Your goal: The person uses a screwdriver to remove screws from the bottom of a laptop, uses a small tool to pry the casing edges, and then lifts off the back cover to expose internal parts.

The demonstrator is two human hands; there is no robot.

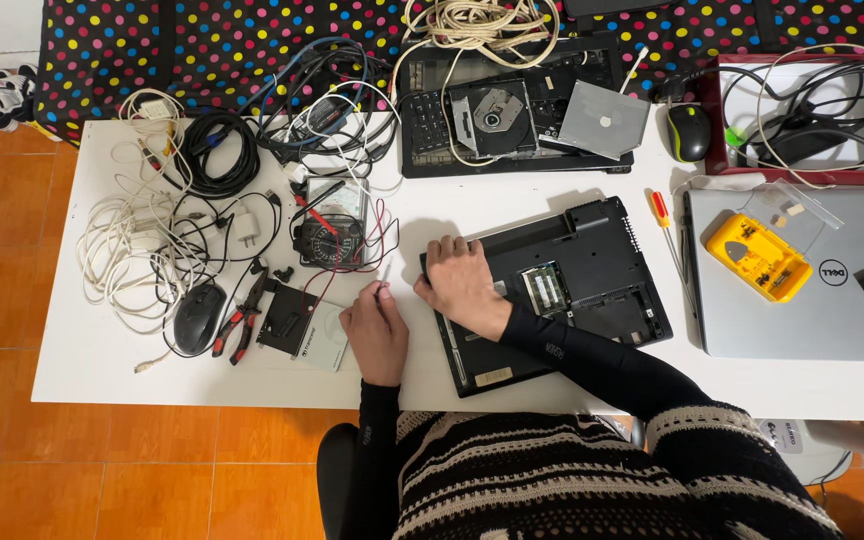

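A person sits at a white table [512, 205], seen from above. The right hand [460, 280] lies palm down on the near left corner of an upturned black laptop [552, 290], fingers curled over its edge and pressing it flat. The laptop's underside is open, with a green memory card [544, 288] exposed just right of those fingers. The left hand [376, 330] pinches a thin tool [386, 275], too slim to identify, between thumb and fingertips; its tip points away from the body, just left of the right hand's knuckles.

Beside the left fingers, farther left, lie a small black drive [287, 320] on a white case, red-handled pliers [242, 322], a black mouse [197, 318] and a multimeter [332, 235] with red and black leads. The risks I judge: the tool could slip and jab the steadying fingers or scratch the exposed board, and a sleeve could drag the trailing leads and nearby cable tangle [152, 240] across the table, pulling small parts off.
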